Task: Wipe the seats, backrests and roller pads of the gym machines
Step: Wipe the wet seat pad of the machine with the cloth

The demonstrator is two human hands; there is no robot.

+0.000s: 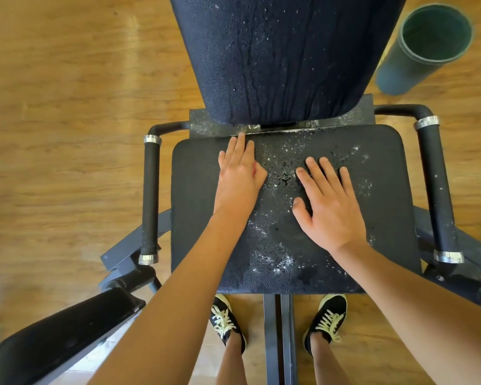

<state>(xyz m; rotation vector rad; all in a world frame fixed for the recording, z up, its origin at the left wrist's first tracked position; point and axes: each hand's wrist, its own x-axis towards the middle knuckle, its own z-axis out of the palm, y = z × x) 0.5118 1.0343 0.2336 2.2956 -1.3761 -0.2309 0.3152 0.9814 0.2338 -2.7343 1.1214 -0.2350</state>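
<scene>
Left hand (239, 176) lies on the back part of the black seat (195, 218). Its fingers are straight and close together, and they point at the gap under the backrest (275, 51). The longest finger reaches the back edge of the seat. This hand holds nothing.

The right hand (329, 207) lies flat near the middle of the seat, a bit to the right. Its fingers are straight and spread apart. It holds nothing too.

The seat is right in front of the person, between two black handles. One handle (150, 195) is on the left and the other handle (436, 190) is on the right. Each has shiny silver rings at its ends. The seat is wet, with little drops and white specks between the two hands and near the front edge. The backrest stands behind the seat. It has white specks and long wet streaks running down it.

A black pad (53, 340) sticks out at the bottom left. A green tube (417, 51) stands on the wooden floor (67, 107) at the top right. Two black shoes with pale laces, a left shoe (227, 318) and a right shoe (328, 320), stand on either side of the metal post (279, 329) under the seat.
</scene>
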